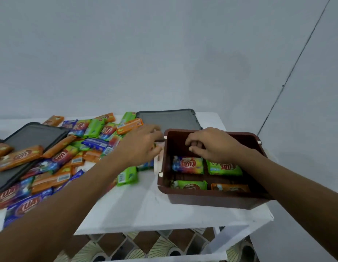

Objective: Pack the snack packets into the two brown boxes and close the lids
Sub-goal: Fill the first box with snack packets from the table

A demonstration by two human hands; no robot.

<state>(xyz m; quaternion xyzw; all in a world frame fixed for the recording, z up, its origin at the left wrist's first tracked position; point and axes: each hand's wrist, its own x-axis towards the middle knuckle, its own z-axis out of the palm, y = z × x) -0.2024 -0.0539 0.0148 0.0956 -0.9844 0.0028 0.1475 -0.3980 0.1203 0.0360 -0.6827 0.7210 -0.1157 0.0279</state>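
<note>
Floor [145, 242]: patterned tiles, seen below the near edge of the desk.
Desk [138, 210]: white surface carrying the brown box and everything named below.
Brown box [211, 199]: open, on the right part of the desk – the landmark for all places here.
Packets in the box: four lie flat on its bottom – a green packet [189, 185] and an orange packet [230, 187] along the near wall, a blue-and-red packet [187, 165] and a second green packet [224, 168] just behind them.
Loose packets [56, 163]: a spread heap of orange, green and blue wrappers left of the box, some overlapping.
Right hand [211, 144]: inside the box above its far half, fingers curled downward; whether this grip encloses anything cannot be told.
Left hand [143, 146]: just outside the box's left wall, blurred, its grip clenched around something pale – the object cannot be identified.
Dark lid [170, 119]: flat on the desk directly behind the box.
Second dark lid [30, 137]: far left of the box, partly covered by packets.
Wall [164, 53]: plain pale grey, behind the desk.
</note>
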